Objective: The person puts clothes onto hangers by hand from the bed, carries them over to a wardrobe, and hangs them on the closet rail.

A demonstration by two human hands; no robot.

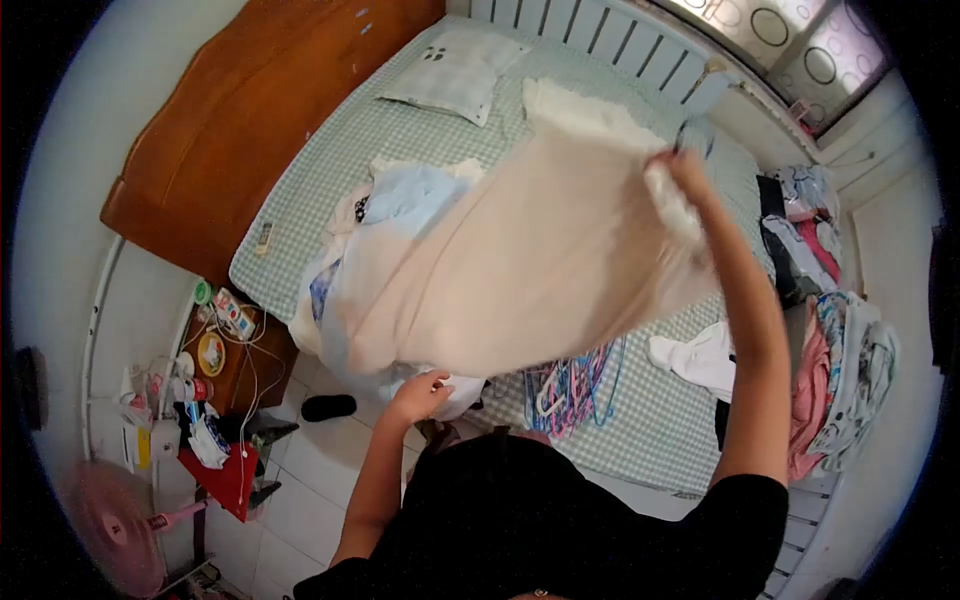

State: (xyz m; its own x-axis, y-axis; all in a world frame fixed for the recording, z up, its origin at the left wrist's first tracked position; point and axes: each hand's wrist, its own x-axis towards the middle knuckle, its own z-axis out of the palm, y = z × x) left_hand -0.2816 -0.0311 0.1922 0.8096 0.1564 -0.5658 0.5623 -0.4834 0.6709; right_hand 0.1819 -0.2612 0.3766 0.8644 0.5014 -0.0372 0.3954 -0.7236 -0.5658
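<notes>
A pale beige cloth [520,250], thin and blurred by motion, spreads in the air over the bed. My right hand [682,172] is raised at its upper right edge, fingers closed on a bunched whitish part. Just beyond that hand shows a blurred dark-blue loop [695,138]. Low by the cloth's front left edge is my left hand [420,396], its fingers curled together; what they hold is hidden. A white piece of fabric [462,396] lies beside it. Several coloured hangers [570,395] are heaped on the bed to its right.
Light-blue clothing [415,197] is piled on the checked bed [330,165], near a pillow [455,72]. White clothing [695,358] lies at the right, beside hanging garments [850,385]. A cluttered nightstand [240,375] and pink fan [118,528] stand left; a dark slipper [328,408] is on the floor.
</notes>
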